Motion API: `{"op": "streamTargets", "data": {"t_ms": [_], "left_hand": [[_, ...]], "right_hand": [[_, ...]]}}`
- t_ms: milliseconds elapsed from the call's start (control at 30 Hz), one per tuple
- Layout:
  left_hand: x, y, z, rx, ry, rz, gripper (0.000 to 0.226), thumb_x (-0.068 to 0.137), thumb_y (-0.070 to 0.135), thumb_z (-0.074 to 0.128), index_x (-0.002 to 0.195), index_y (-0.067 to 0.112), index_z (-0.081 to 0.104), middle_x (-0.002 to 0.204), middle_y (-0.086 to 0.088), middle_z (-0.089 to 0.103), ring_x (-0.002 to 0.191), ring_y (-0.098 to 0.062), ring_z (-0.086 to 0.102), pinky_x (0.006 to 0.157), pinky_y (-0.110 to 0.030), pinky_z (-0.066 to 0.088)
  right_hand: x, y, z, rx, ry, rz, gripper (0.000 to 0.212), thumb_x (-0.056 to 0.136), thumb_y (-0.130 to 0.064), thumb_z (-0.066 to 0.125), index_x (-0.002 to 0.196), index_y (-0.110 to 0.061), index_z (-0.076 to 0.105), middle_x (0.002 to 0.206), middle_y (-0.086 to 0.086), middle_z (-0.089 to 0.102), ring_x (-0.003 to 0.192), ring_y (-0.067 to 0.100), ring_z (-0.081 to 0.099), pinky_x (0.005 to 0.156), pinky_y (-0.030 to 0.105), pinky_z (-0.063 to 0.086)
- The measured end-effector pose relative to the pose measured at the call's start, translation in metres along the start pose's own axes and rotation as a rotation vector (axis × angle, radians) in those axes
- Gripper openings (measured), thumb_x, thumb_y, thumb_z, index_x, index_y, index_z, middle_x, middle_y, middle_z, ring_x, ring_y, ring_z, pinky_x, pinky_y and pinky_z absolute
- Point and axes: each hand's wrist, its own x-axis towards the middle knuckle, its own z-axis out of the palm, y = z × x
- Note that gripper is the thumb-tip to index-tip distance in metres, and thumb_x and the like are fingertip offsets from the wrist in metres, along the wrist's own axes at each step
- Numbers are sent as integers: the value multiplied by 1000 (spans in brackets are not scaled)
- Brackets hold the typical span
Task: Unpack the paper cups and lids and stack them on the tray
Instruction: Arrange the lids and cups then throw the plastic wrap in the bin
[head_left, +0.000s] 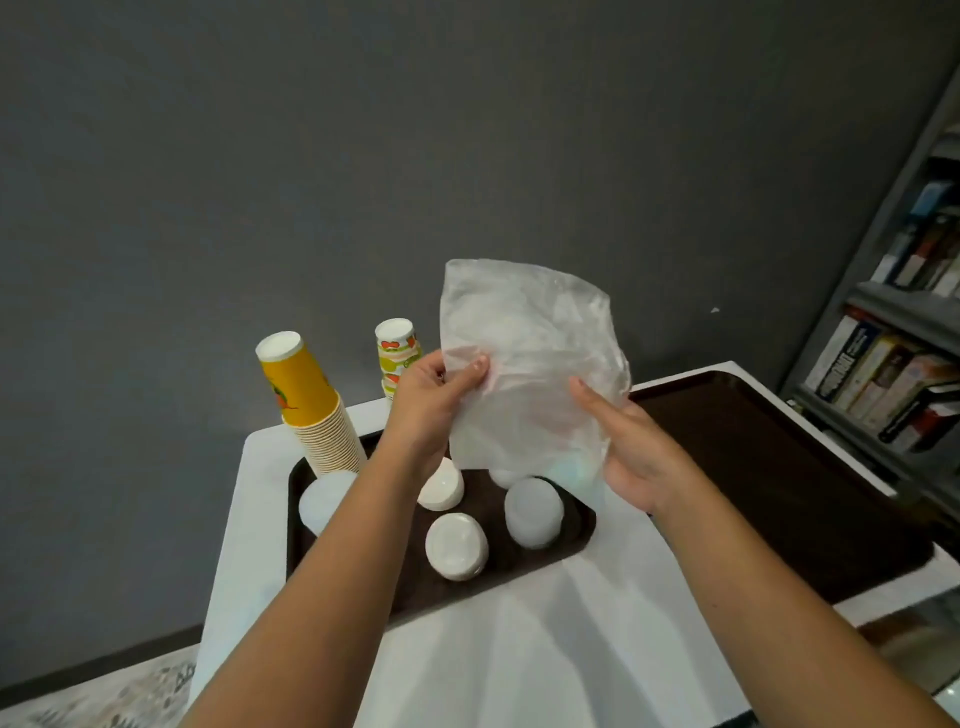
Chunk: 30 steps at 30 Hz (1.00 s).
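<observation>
Both hands hold a clear plastic bag (524, 364) up over the dark tray (519, 566) on the white bench (545, 649). The left hand (436, 400) has its grip clamped on the bag's left edge, and the right hand (634, 447) grips the right edge. Stacks of white lids (457, 545) and a tall stack of yellow cups (306, 400) stand on the tray; a second, smaller cup stack (397, 348) stands behind.
</observation>
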Motion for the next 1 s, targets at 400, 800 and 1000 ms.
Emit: {"op": "streamTargets", "data": {"t_ms": [400,800,1000], "left_hand": [[-23,32,-42,197,125,78,63,89,16,64,140,32,31,105,-7,70,93,-19,69,82,-34,57],[-42,53,-66,305,-39,199,33,78,-1,72,106,16,68,111,7,68,107,-8,62,94,-23,48],[-43,59,-69,370,84,269,31,81,2,70,108,16,69,106,9,69,98,4,62,85,-11,47]], "right_hand": [[7,-5,47,-388,175,-456,85,87,-4,64,143,-51,20,147,-21,30,122,-9,44,95,19,46],[3,-9,62,-548,-58,-408,39,85,0,64,114,-25,65,119,-13,65,118,-4,53,99,17,42],[4,-12,67,-678,-20,-437,50,78,6,70,116,-26,63,121,-11,63,119,2,54,104,27,44]]}}
